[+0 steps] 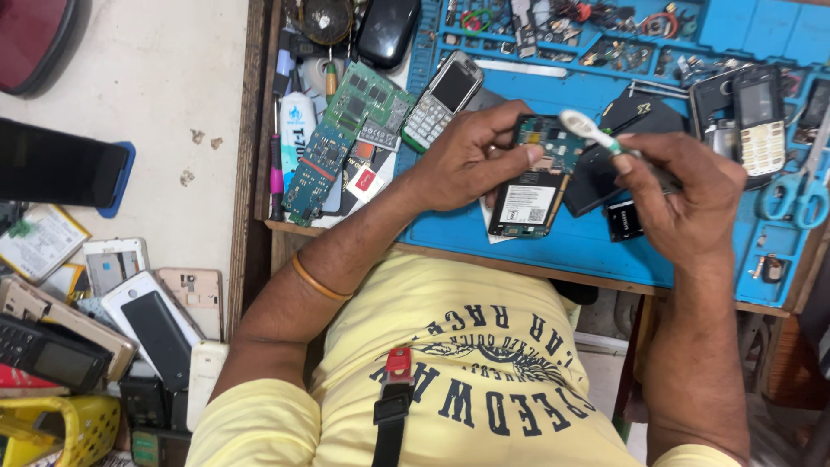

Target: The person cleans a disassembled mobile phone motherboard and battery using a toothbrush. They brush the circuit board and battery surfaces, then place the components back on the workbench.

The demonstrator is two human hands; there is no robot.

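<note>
While the left hand [471, 160] grips the opened black mobile phone with its back cover off [533, 177], fingers curled round its left edge and thumb pressed on the exposed green board at top, the phone sits just above the blue silicone work mat [562, 242], near frame centre. Right hand [683, 190], at 3 o'clock of the phone, pinches a white plastic toothbrush with a green-tipped handle [592, 131]; brush head touches the phone's top end. Both hands closed on their items, not spread.

At 10 o'clock of the phone: silver keypad phone [441, 99] lying tilted on the mat edge. Further out at 9 o'clock: two green circuit boards [346, 138], overlapping, beside a white squeeze tube with blue print [296, 130]. At 3 o'clock, past the right hand: black keypad phone with pale keys [756, 117], and light-blue-handled scissors [795, 195] just below it. At 12 o'clock: blue tray compartments with small mixed parts [588, 35], too small to tell apart. Small black flat component [622, 220] lies on the mat under the right hand.

Far at 8 o'clock, on the floor: heap of old phones and back covers [130, 311]. Orange bangle [318, 281] on left forearm; yellow printed T-shirt [467, 363] at 6 o'clock.
</note>
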